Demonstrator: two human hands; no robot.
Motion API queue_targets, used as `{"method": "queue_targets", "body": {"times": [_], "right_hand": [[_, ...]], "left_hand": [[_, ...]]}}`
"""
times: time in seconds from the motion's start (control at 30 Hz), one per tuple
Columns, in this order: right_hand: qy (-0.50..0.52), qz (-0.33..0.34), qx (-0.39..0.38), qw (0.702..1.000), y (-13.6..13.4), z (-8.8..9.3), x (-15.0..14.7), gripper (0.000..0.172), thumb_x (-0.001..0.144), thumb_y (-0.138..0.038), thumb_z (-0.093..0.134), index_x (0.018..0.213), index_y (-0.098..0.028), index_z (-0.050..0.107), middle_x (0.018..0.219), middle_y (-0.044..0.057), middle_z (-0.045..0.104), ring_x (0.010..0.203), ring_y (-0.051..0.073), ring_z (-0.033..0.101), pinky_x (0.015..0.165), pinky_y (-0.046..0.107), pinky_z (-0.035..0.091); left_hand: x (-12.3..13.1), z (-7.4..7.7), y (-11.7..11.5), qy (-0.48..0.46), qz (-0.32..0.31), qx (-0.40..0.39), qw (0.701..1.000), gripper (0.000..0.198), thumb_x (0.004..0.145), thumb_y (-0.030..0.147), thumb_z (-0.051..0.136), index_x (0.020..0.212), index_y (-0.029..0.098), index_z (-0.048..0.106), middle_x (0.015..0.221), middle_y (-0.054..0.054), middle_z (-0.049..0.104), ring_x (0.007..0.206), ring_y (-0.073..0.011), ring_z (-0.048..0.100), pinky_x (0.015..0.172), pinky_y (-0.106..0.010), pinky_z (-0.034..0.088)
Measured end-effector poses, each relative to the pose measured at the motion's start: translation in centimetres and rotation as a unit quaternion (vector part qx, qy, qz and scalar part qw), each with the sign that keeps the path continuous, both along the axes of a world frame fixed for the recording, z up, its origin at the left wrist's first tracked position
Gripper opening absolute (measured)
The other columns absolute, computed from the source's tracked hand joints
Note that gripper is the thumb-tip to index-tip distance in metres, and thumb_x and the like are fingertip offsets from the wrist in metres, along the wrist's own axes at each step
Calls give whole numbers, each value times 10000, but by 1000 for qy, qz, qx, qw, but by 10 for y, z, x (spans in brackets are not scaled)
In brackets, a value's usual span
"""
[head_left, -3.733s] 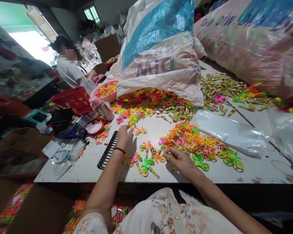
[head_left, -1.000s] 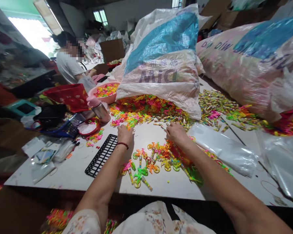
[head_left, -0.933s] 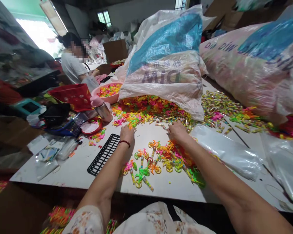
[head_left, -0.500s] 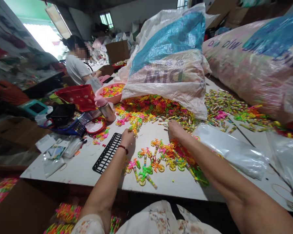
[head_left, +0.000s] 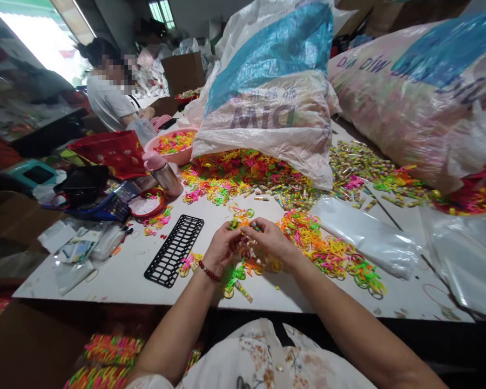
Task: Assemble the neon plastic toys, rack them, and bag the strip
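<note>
My left hand (head_left: 222, 251) is closed on a small yellow and orange plastic toy bicycle (head_left: 240, 214), held over the table's middle. Touching it from the other side, my right hand (head_left: 272, 241) pinches a short clear tube with coloured bits inside (head_left: 256, 227); the fingers partly cover it. Below the hands lie several toy bicycles, one of them green (head_left: 229, 282), with a filled tube (head_left: 243, 292) beside it. A heap of loose toy bicycles (head_left: 332, 246) spreads to the right of my right hand. Left of my left wrist rests a black plastic grid tray (head_left: 174, 251).
A big white and blue sack (head_left: 267, 102) stands behind, toy bicycles spilling from its mouth. Many filled tubes (head_left: 360, 167) lie right of it. Clear plastic bags (head_left: 368, 235) lie at the right. A pink bottle (head_left: 164, 174) stands left, and a co-worker (head_left: 107, 97) sits beyond.
My right hand has come back from the tube pile with a tube. My left hand has moved right with a toy bicycle, and both hands now meet. The view has shifted slightly.
</note>
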State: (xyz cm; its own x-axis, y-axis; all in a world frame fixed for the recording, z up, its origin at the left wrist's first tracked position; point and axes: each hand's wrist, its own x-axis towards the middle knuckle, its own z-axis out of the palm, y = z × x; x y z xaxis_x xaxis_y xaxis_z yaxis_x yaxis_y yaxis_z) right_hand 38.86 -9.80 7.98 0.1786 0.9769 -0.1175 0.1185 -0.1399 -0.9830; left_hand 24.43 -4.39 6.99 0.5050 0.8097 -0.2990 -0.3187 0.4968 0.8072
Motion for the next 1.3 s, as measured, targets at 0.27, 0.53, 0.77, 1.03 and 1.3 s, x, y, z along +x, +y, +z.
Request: {"method": "queue_targets", "body": {"times": [0.27, 0.53, 0.77, 1.03, 1.3], "right_hand": [[-21, 14, -45, 999, -18, -12, 1, 302, 724, -461, 664, 649, -174, 607, 539, -36, 533, 490, 97, 444, 474, 220, 329], [-93, -69, 17, 993, -30, -16, -6, 403, 783, -498, 590, 547, -192, 474, 523, -52, 356, 513, 90, 327, 490, 238, 244], [-56, -6, -28, 998, -37, -16, 4, 370, 790, -521, 588, 626, -200, 507, 535, -51, 437, 497, 102, 378, 487, 237, 281], [-282, -43, 76, 955, -47, -22, -8, 163, 782, -270, 528, 643, -196, 486, 613, -20, 476, 586, 118, 393, 570, 255, 287], [70, -12, -78, 994, -45, -28, 12, 337, 771, -405, 558, 556, -220, 377, 482, -74, 329, 430, 81, 302, 424, 227, 240]], "left_hand": [[-2, -2, -15, 122, -8, 176, 977, 293, 728, 375, 750, 912, 161, 669, 892, -29, 656, 768, -116, 608, 675, -218, 487], [7, 3, -21, 99, 112, -27, 988, 274, 640, 296, 775, 776, 156, 583, 692, 22, 573, 584, -98, 536, 542, -227, 452], [4, -1, -35, 81, 85, 98, 988, 264, 667, 267, 759, 802, 168, 554, 741, 38, 567, 632, -81, 526, 597, -204, 447], [4, -20, -51, 357, 88, 433, 823, 109, 767, 107, 552, 822, 200, 549, 860, -31, 566, 826, -173, 535, 768, -299, 447], [0, -20, -45, 233, 103, 289, 923, 105, 780, 242, 665, 830, 187, 591, 753, 16, 563, 682, -119, 523, 644, -238, 434]]}}
